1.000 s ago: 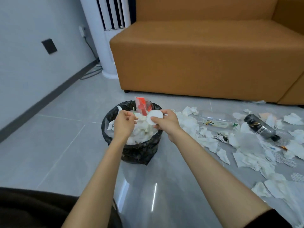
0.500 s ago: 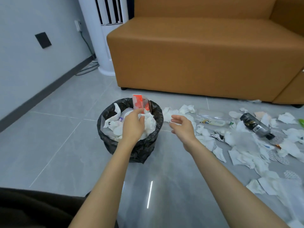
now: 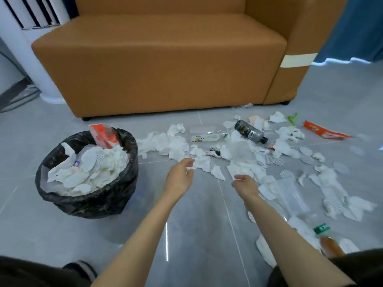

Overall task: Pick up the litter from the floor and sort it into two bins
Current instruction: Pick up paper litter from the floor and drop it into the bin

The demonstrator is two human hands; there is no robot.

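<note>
Beside tissues (image 3: 165,144), left hand (image 3: 179,180), right hand (image 3: 246,187) loose.

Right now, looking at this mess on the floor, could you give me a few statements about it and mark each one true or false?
1. The black-lined bin is heaped with white tissues. True.
2. The right hand holds the dark bottle. False: the bottle lies on the floor near the sofa, apart from that hand.
3. A red packet sticks up from the bin. True.
4. The floor in front of the sofa is bare. False: tissues and an orange wrapper lie strewn there.
5. Two bins are in view. False: only one shows.
</note>
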